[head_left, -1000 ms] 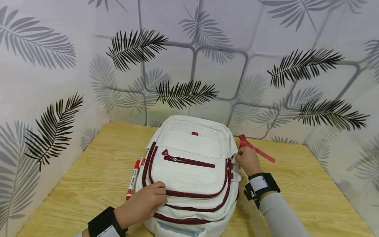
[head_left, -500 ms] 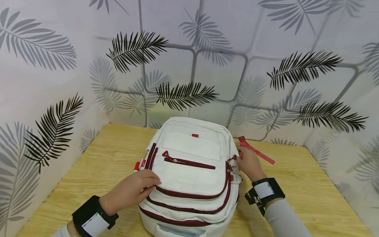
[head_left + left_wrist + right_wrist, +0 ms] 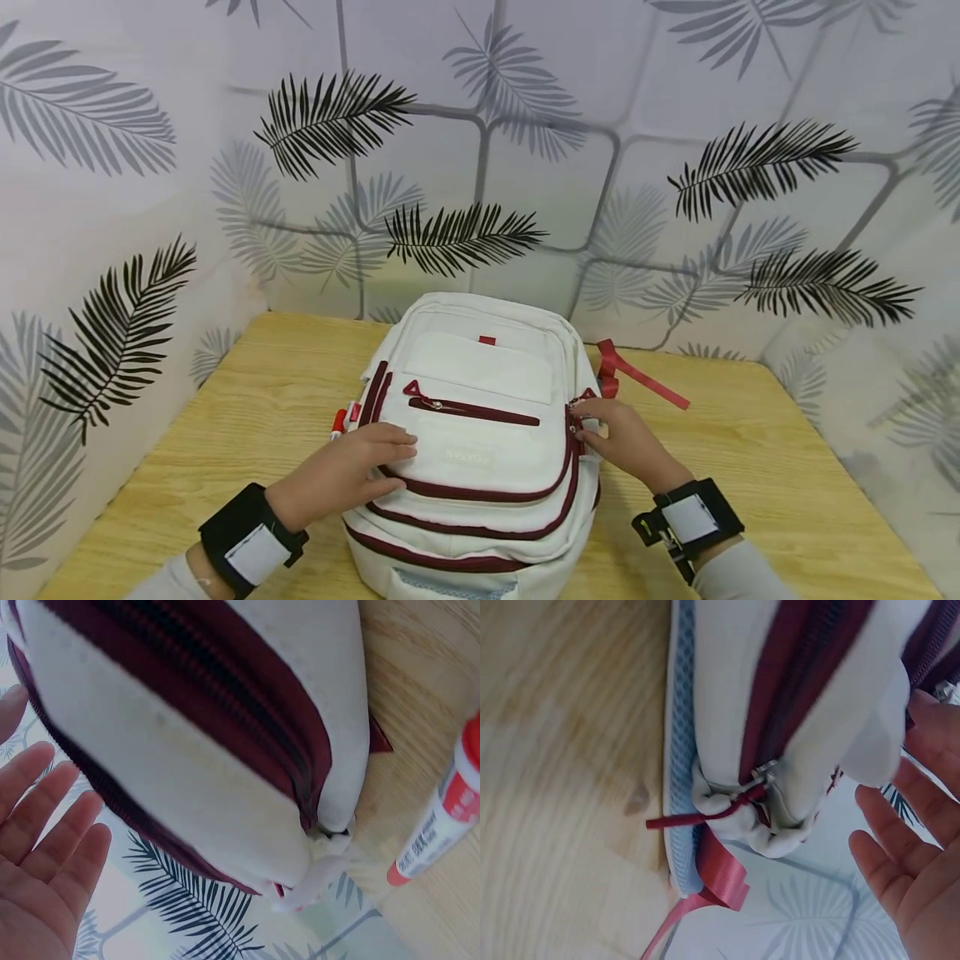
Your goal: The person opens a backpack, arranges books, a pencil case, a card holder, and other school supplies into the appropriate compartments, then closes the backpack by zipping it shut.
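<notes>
A white backpack [image 3: 468, 375] with dark red zips lies front side up on the wooden table. My left hand [image 3: 341, 471] is over its left front edge, fingers loosely extended and apart from one another. The left wrist view shows these fingers [image 3: 56, 817] straight beside a zip, gripping nothing. At the bag's right edge, my right hand [image 3: 630, 437] has thumb and forefinger spread around the front pocket's zip end. A metal zip slider [image 3: 945, 691] shows by its fingertips, and its other fingers stay loose. The slanted front zip [image 3: 476, 411] has a triangular red pull.
A red-and-white marker [image 3: 439, 814] lies on the table [image 3: 247, 392] beside the bag's left side. Red webbing strap [image 3: 648, 385] trails from the right side. A leaf-patterned backdrop [image 3: 540, 192] encloses the back and sides.
My left hand has shifted up and left off the lower front zip. My right hand has moved from near the red strap down and inward to the front pocket's zip end.
</notes>
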`<state>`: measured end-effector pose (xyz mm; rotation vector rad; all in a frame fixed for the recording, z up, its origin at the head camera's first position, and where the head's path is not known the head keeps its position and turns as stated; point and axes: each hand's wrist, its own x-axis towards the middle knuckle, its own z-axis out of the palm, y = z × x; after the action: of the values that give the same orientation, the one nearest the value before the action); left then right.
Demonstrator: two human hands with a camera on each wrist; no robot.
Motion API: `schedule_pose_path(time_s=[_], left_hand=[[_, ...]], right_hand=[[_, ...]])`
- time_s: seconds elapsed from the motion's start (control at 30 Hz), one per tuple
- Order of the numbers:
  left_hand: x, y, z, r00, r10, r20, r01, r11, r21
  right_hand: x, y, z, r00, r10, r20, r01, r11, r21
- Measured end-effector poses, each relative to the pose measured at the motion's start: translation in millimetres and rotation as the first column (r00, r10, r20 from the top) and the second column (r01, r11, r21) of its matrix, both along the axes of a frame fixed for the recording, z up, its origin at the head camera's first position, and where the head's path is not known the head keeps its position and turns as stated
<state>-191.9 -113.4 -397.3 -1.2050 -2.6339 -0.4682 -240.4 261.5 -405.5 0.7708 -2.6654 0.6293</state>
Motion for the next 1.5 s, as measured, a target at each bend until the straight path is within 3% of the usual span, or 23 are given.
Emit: schedule_pose_path(time_s=[0.27,0.7,0.97,1.13,1.5], left_hand=[[0.2,5.1,-5.1,0.999,0.006,0.048,-0.006,1.0,0.003],[2.8,4.9,-7.4,0.997,-0.054,-0.061,0.054,0.999,0.006],[4.3,7.7,-11.4,0.991,-0.041,-0.131,0.044,0.999,0.02],[4.3,9.8,-13.0,0.99,-0.025,-0.136,0.029,0.999,0.03],[5.0,11.1,-14.9,0.989,-0.016,-0.149,0.022,0.999,0.04]], right_hand=[[2.8,-2.2,-5.4,0.998,-0.031,-0.047,0.032,0.999,0.033],[24.3,-0.2,4.3,0.993,-0.114,0.018,0.114,0.993,-0.01],[45.8,-17.2,2.0,0.967,-0.251,0.037,0.253,0.958,-0.134],[54.4,-25.7,1.1,0.946,-0.319,0.056,0.324,0.932,-0.165],[65.0,-30.8,-1.0,0.935,-0.347,0.074,0.354,0.914,-0.2]])
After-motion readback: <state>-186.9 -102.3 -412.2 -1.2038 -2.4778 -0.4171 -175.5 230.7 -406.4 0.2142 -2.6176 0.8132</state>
